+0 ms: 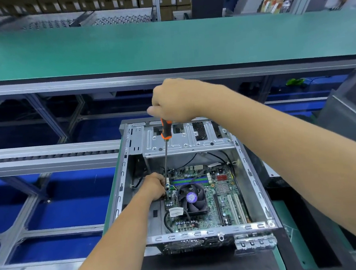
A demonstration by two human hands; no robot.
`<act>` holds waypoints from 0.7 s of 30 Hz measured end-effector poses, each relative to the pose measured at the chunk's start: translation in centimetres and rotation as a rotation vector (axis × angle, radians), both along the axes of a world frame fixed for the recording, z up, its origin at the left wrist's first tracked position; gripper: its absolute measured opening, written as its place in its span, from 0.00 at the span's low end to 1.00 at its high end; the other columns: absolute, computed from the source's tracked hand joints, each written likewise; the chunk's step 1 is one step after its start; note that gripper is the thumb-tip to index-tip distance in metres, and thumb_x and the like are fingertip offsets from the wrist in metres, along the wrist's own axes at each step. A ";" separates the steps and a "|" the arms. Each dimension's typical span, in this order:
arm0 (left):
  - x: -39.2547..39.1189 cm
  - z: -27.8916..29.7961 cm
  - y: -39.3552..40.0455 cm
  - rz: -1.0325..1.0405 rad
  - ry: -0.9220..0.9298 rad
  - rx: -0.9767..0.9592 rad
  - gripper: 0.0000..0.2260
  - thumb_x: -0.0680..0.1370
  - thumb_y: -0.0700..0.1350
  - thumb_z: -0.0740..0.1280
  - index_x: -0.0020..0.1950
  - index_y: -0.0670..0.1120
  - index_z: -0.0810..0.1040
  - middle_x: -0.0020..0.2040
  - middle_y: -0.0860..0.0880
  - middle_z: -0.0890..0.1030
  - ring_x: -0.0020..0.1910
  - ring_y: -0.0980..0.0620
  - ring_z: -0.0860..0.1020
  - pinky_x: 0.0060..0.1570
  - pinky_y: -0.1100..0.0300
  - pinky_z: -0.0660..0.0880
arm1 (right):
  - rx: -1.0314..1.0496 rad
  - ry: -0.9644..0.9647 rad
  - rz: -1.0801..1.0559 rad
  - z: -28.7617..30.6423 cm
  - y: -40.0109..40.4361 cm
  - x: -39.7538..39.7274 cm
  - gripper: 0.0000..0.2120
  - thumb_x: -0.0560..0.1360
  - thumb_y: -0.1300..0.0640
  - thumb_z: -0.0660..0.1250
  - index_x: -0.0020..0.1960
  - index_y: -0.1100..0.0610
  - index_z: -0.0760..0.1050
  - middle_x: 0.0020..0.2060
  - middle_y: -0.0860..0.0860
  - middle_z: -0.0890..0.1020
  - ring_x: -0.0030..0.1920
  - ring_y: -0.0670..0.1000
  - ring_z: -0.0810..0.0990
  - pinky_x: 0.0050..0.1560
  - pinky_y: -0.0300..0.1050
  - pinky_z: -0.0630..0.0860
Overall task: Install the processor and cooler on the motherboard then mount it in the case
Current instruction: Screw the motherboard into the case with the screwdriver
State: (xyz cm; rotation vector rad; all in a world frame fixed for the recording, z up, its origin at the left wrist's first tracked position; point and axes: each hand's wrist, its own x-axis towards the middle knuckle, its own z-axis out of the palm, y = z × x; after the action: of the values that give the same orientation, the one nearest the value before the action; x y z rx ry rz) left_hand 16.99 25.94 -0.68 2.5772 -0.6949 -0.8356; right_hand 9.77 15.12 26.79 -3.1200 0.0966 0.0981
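driving a screw: right hand (pixel 175 101) wrapped round the screwdriver (pixel 165 131), left hand (pixel 155 185) curled at its tip. motherboard (pixel 201 195), with cooler (pixel 192 198) just right of those fingers, seated in case (pixel 253 193); screws probably left.

This was a computer assembly line in a factory. Beyond the fingers (pixel 155 110) of the raised hand ran a long green conveyor belt (pixel 164 43) on a grey aluminium frame (pixel 103 82), with a roller track (pixel 45 156) off to their left. Farther back stood rows of stacked cardboard cartons (pixel 88 0) and perforated metal racks (pixel 119 17). Below those fingers an open desktop computer case (pixel 186 137) sat on the workstation with a motherboard (pixel 221 197) and cooler fan (pixel 192 197) inside, and an orange-handled screwdriver (pixel 165 131) stood upright over it. Blue flooring (pixel 57 216) showed under the frames.
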 end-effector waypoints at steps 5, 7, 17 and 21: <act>0.2 -0.5 0.0 0.037 0.030 -0.039 0.18 0.73 0.28 0.61 0.30 0.48 0.69 0.48 0.48 0.74 0.46 0.52 0.71 0.44 0.67 0.66 | 0.066 0.205 0.045 0.6 -0.6 -0.4 0.04 0.77 0.55 0.59 0.50 0.53 0.71 0.49 0.51 0.73 0.40 0.55 0.78 0.38 0.50 0.72; 0.1 -0.4 0.1 0.032 0.012 -0.035 0.17 0.73 0.29 0.62 0.31 0.49 0.70 0.48 0.47 0.75 0.47 0.50 0.74 0.44 0.67 0.68 | 0.141 0.191 0.121 1.0 -0.4 -0.6 0.09 0.74 0.62 0.60 0.52 0.53 0.72 0.51 0.51 0.75 0.44 0.53 0.77 0.41 0.50 0.73; -0.2 0.1 0.2 -0.002 -0.014 0.012 0.16 0.73 0.31 0.61 0.30 0.48 0.70 0.46 0.50 0.74 0.43 0.53 0.72 0.40 0.68 0.68 | 0.107 0.161 0.125 0.4 -0.4 0.0 0.07 0.76 0.61 0.60 0.52 0.54 0.72 0.50 0.49 0.70 0.42 0.52 0.74 0.40 0.47 0.71; -0.2 0.2 0.3 -0.018 -0.033 0.007 0.16 0.73 0.31 0.62 0.30 0.49 0.70 0.51 0.47 0.76 0.48 0.48 0.76 0.42 0.66 0.69 | 0.081 0.031 0.048 -0.2 -0.1 0.4 0.09 0.77 0.58 0.61 0.39 0.58 0.72 0.33 0.49 0.74 0.34 0.52 0.78 0.30 0.42 0.66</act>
State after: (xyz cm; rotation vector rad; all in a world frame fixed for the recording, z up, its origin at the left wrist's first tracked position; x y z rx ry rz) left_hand 16.81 26.23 -0.47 2.6004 -0.7269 -0.8042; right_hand 10.16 15.05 26.59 -3.0411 0.0175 0.1479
